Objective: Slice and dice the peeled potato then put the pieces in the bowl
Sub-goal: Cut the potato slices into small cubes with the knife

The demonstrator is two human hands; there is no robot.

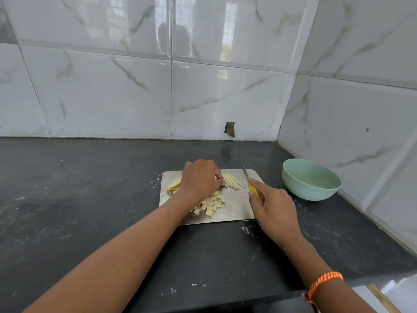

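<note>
A steel cutting board lies on the dark counter. On it are thin potato slices at the left, cut potato strips at the back and a heap of diced potato in the middle. My left hand lies curled over the potato, its fingertips holding the near ends of the strips. My right hand grips a yellow-handled knife, blade raised and pointing away, just right of the strips. The pale green bowl stands to the right of the board with nothing visible in it.
Marble-look tiled walls close off the counter at the back and on the right, right behind the bowl. The dark counter stretches out to the left of the board. An orange thread band sits on my right wrist.
</note>
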